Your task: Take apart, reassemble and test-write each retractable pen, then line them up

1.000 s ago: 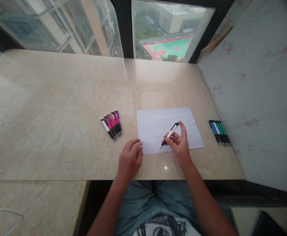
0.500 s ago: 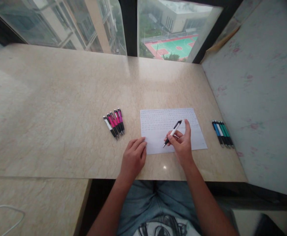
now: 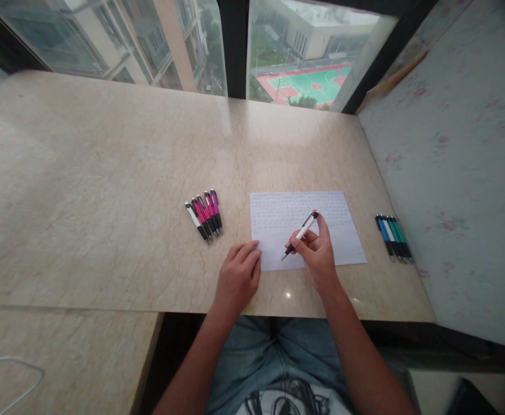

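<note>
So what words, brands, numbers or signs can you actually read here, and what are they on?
None can be read.
Sheet of paper: rows of handwriting, too small to read.
White pen in the right hand: no lettering visible.
Printed garment: dark picture, cut off; no words made out.

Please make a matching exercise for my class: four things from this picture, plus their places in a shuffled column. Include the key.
1. White-and-black pen
2. White paper sheet with lines of writing
3. Group of pink, purple and white pens
4. Group of blue, white and green pens

A. Beside the pale pink-flowered wall
B. Flat between the two groups
C. In the right hand
D. Left of the sheet

Pairs: 1-C; 2-B; 3-D; 4-A
</note>
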{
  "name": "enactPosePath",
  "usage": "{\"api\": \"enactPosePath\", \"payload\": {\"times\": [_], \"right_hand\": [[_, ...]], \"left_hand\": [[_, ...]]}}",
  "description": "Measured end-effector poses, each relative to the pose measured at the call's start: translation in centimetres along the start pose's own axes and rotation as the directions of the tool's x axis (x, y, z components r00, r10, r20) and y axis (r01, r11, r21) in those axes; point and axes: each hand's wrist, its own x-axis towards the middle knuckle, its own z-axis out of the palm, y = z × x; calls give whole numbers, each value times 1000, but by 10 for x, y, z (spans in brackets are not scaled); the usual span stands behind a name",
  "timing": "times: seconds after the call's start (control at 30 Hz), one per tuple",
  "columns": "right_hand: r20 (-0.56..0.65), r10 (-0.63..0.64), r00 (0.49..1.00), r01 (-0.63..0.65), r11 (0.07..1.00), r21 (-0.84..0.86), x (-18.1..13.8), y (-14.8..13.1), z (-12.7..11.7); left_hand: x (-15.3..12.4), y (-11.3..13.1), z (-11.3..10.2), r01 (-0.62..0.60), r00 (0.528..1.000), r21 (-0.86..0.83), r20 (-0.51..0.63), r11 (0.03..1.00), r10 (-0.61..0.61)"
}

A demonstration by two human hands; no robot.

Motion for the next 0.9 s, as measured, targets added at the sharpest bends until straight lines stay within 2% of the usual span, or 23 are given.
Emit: {"api": "enactPosePath", "payload": {"times": [0.13, 0.27, 0.33, 0.47, 0.6, 0.9], "right_hand": [[-33, 30, 999, -30, 999, 18, 4, 1, 6], [49, 114, 992, -118, 991, 68, 4, -1, 19], [82, 99, 992, -103, 994, 40, 4, -1, 25], [176, -34, 984, 61, 987, -149, 10, 0, 33], [181, -179, 967, 241, 873, -424, 18, 2, 38], [125, -274, 954, 282, 664, -693, 22, 8, 45]], "left_hand": [[0, 1, 0, -13, 1000, 38, -1, 999, 13], [0, 2, -1, -32, 999, 93, 12, 995, 31], [0, 2, -1, -39, 999, 109, 20, 993, 37], [-1, 2, -1, -36, 999, 113, 28, 993, 33], [-1, 2, -1, -35, 999, 101, 36, 994, 32], [-1, 2, -3, -21, 998, 90, 53, 996, 16]]}}
